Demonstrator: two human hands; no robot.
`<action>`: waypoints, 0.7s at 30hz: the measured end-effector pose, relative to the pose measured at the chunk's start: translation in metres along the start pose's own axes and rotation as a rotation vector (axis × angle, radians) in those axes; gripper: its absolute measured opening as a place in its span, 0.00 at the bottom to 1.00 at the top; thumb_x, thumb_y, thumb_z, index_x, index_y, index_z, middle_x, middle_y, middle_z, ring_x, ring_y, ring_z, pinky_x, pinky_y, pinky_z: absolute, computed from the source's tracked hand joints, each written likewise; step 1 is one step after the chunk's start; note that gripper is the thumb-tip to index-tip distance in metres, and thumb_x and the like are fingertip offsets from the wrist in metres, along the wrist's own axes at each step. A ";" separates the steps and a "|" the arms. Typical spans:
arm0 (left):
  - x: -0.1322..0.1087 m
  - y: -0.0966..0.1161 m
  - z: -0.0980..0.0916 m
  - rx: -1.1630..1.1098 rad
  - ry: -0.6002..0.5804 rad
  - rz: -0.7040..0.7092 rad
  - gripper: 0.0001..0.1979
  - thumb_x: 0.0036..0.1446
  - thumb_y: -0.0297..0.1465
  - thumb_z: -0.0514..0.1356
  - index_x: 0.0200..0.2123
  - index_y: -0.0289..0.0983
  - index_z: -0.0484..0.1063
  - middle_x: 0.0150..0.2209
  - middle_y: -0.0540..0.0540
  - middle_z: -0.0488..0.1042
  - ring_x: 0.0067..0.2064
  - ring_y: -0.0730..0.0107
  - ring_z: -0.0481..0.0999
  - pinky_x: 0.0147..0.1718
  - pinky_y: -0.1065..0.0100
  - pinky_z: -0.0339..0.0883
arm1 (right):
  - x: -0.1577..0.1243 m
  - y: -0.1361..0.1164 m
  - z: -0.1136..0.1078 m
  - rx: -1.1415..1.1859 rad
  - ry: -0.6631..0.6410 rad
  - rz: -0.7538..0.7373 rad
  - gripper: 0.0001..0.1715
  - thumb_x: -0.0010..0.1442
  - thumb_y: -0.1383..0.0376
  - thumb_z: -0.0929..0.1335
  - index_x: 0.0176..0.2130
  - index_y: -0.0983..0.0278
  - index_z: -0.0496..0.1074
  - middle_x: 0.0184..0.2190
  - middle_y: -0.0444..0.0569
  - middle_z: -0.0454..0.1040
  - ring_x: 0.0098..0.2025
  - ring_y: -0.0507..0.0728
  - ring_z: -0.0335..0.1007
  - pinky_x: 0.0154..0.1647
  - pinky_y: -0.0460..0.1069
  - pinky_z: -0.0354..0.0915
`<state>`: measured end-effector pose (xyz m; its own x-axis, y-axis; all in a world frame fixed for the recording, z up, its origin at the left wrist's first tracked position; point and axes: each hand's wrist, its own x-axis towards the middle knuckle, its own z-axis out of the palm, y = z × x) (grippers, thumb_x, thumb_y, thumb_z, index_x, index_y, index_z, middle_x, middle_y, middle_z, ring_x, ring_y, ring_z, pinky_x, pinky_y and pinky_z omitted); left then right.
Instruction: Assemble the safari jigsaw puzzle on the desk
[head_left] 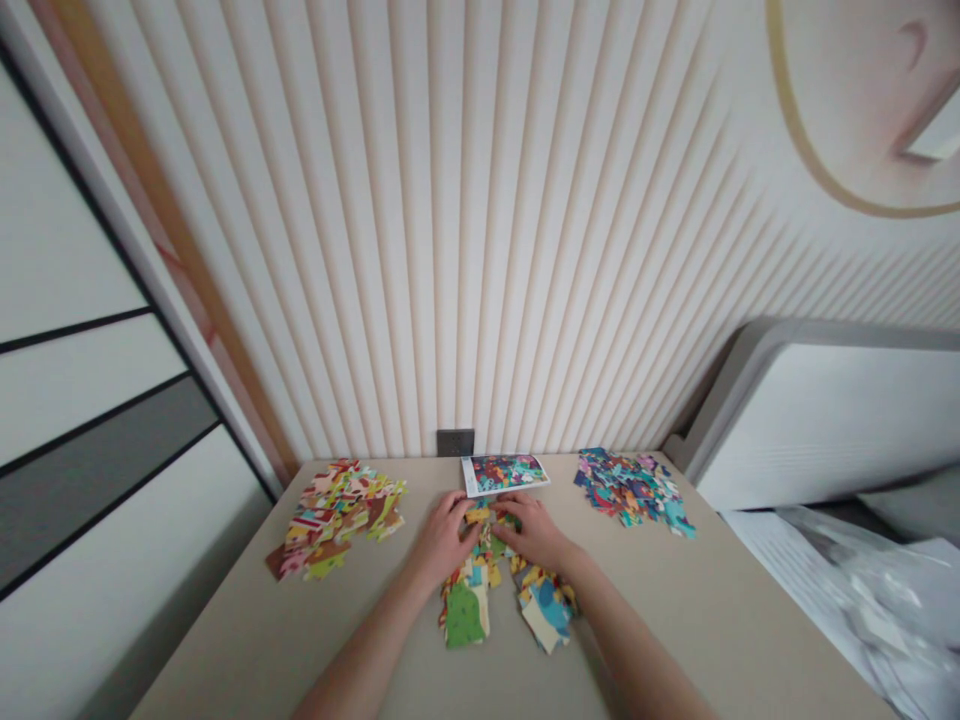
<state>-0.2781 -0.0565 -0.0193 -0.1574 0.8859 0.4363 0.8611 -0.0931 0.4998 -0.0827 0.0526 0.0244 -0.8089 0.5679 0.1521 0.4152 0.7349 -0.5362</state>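
Hands meet over loose jigsaw pieces at the middle of a beige table point(675, 610). Left hand point(441, 542) and right hand point(537, 535) lie palm down, fingers bent, fingertips almost touching across a small yellow piece point(478, 515); whether either hand pinches that piece or only rests on it cannot be told. Beneath and nearer the person, between the forearms, lies the central heap of pieces point(487, 595), mostly green, yellow and blue. Just beyond the fingertips a printed reference picture point(504, 473) lies flat near the slatted wall point(480, 250), below a dark wall plate point(455, 442). A warm-coloured heap point(337, 515) lies well to the left, a blue-toned heap point(634, 488) to the right. Off the table's right edge stand a white unit point(832, 420) and crumpled plastic sheeting point(862, 590).
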 end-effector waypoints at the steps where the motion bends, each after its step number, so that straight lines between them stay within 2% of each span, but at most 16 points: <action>1: -0.001 0.001 -0.001 0.030 0.005 0.009 0.19 0.62 0.36 0.60 0.55 0.40 0.71 0.55 0.39 0.70 0.57 0.53 0.71 0.57 0.50 0.67 | -0.006 -0.001 -0.006 -0.002 -0.002 0.002 0.23 0.66 0.53 0.67 0.58 0.55 0.74 0.57 0.53 0.72 0.59 0.63 0.67 0.61 0.59 0.59; 3: -0.001 0.003 -0.003 0.098 0.000 0.034 0.24 0.62 0.39 0.60 0.61 0.40 0.67 0.60 0.37 0.66 0.62 0.49 0.66 0.60 0.47 0.63 | -0.023 -0.002 -0.020 -0.025 -0.005 0.007 0.26 0.68 0.51 0.64 0.61 0.54 0.71 0.61 0.54 0.69 0.63 0.64 0.63 0.64 0.61 0.56; 6: -0.002 0.005 -0.003 0.153 -0.050 0.074 0.27 0.65 0.40 0.57 0.64 0.42 0.62 0.65 0.37 0.62 0.66 0.48 0.61 0.64 0.44 0.56 | -0.060 -0.002 -0.033 -0.077 -0.043 -0.003 0.35 0.66 0.47 0.65 0.68 0.51 0.61 0.68 0.54 0.61 0.69 0.66 0.53 0.68 0.64 0.50; 9: -0.003 0.007 -0.005 0.148 -0.094 0.091 0.26 0.65 0.40 0.57 0.65 0.43 0.63 0.63 0.38 0.64 0.66 0.49 0.62 0.64 0.45 0.55 | -0.098 -0.002 -0.031 -0.115 -0.125 -0.001 0.49 0.61 0.41 0.67 0.72 0.51 0.50 0.73 0.53 0.49 0.74 0.69 0.42 0.71 0.68 0.42; 11: -0.003 0.008 -0.006 0.136 -0.097 0.086 0.26 0.64 0.40 0.58 0.64 0.42 0.64 0.62 0.38 0.66 0.64 0.50 0.63 0.64 0.46 0.57 | -0.114 -0.002 -0.023 -0.140 -0.134 0.002 0.52 0.59 0.41 0.69 0.72 0.51 0.49 0.74 0.54 0.46 0.74 0.70 0.40 0.71 0.68 0.40; 13: -0.004 0.010 -0.008 0.115 -0.105 0.089 0.25 0.63 0.39 0.58 0.63 0.42 0.66 0.60 0.38 0.67 0.62 0.51 0.66 0.63 0.48 0.59 | -0.121 -0.004 -0.014 -0.157 -0.088 0.028 0.49 0.59 0.43 0.70 0.71 0.50 0.53 0.73 0.54 0.50 0.73 0.70 0.44 0.71 0.69 0.42; 15: -0.006 0.011 -0.010 0.087 -0.132 0.111 0.25 0.63 0.39 0.58 0.62 0.42 0.66 0.59 0.39 0.68 0.61 0.52 0.67 0.62 0.50 0.61 | -0.121 -0.005 -0.009 -0.151 -0.017 0.070 0.42 0.60 0.47 0.70 0.68 0.50 0.60 0.70 0.54 0.56 0.70 0.69 0.51 0.69 0.68 0.48; 18: -0.008 0.013 -0.012 0.038 -0.188 0.146 0.25 0.63 0.38 0.59 0.62 0.42 0.66 0.58 0.40 0.70 0.60 0.54 0.69 0.60 0.52 0.64 | -0.117 -0.006 -0.009 -0.096 0.067 0.092 0.29 0.63 0.54 0.69 0.63 0.50 0.68 0.65 0.53 0.63 0.65 0.66 0.60 0.63 0.63 0.60; 21: -0.008 0.016 -0.015 -0.019 -0.245 0.184 0.24 0.62 0.37 0.60 0.61 0.44 0.68 0.58 0.42 0.71 0.58 0.57 0.71 0.59 0.54 0.65 | -0.117 -0.002 -0.010 -0.058 0.136 0.072 0.24 0.63 0.58 0.68 0.59 0.52 0.72 0.62 0.54 0.67 0.60 0.65 0.65 0.60 0.62 0.63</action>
<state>-0.2703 -0.0724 -0.0034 0.1236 0.9363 0.3288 0.8549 -0.2687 0.4437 0.0154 -0.0112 0.0164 -0.7140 0.6619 0.2284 0.4963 0.7085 -0.5016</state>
